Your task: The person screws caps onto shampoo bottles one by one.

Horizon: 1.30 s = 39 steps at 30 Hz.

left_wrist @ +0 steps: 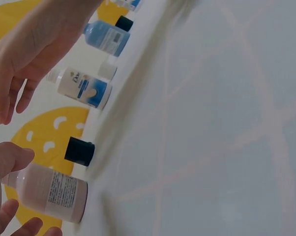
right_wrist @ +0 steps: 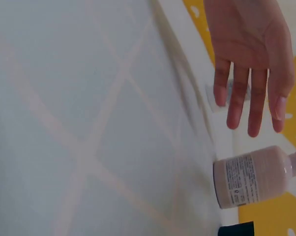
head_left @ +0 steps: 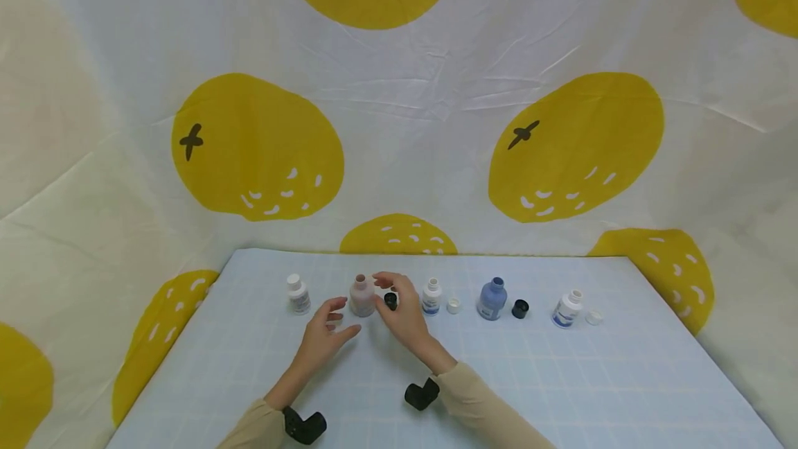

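A pink bottle [head_left: 362,298] with an uncapped neck stands upright at the middle left of the table. My left hand [head_left: 325,335] is just left of it, thumb and fingers spread apart. In the right wrist view, the fingers of that left hand [right_wrist: 251,64] point towards the bottle [right_wrist: 258,178]. To the bottle's right hovers my right hand [head_left: 406,317], loosely bent and holding nothing. Between this hand and the bottle a black cap [head_left: 391,301] sits on the table, shown apart from the bottle in the left wrist view.
A capped white bottle [head_left: 298,294] stands far left. Rightward are an uncapped white bottle [head_left: 431,298] with a white cap [head_left: 454,305], a blue bottle [head_left: 492,300] beside a black cap [head_left: 520,308], and another white bottle [head_left: 567,309] with a white cap [head_left: 594,317]. A patterned curtain hangs behind.
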### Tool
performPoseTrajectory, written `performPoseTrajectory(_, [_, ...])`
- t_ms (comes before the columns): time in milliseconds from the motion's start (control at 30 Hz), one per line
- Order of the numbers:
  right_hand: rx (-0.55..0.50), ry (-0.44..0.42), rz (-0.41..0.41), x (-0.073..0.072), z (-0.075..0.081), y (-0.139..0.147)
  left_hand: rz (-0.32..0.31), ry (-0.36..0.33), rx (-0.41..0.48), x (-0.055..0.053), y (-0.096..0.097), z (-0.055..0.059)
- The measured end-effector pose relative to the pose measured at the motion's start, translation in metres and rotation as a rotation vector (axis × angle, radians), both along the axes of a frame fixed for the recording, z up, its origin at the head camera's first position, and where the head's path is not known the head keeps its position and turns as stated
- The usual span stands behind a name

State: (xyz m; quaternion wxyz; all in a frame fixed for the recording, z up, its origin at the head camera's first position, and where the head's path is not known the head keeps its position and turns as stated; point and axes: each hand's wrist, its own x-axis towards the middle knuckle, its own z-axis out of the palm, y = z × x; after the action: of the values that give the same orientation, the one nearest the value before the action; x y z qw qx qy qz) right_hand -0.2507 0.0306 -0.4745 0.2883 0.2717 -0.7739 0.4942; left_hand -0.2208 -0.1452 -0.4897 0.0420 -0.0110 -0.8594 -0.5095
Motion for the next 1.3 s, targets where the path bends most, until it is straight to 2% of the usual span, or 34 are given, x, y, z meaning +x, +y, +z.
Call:
performPoseTrajectory(133, [-0.022, -0.066, -0.011, 0.001, -0.001, 0.003, 0.007, 0.006, 0.007, 0.000, 0.007, -0.003])
performPoseTrajectory(233, [-0.034, -0.151, 0.000, 0.001, -0.001, 0.006, 0.016, 0.012, 0.022, -0.001, 0.011, -0.005])
performPoseTrajectory(367, [-0.011, -0.229, -0.002, 0.001, -0.003, 0.009, 0.034, -0.007, 0.040, -0.004, 0.013, -0.006])
performPoseTrajectory(733, [-0.012, -0.412, -0.004, -0.010, -0.008, 0.009, 0.034, 0.036, 0.071, -0.022, 0.014, -0.008])
performPoseTrajectory(1033, [-0.050, -0.481, 0.021, -0.015, -0.014, 0.010, 0.047, 0.031, 0.078, -0.036, 0.015, -0.010])
performPoseTrajectory(1300, [-0.057, -0.550, 0.009, -0.017, -0.020, 0.008, 0.057, 0.015, 0.085, -0.042, 0.016, -0.013])
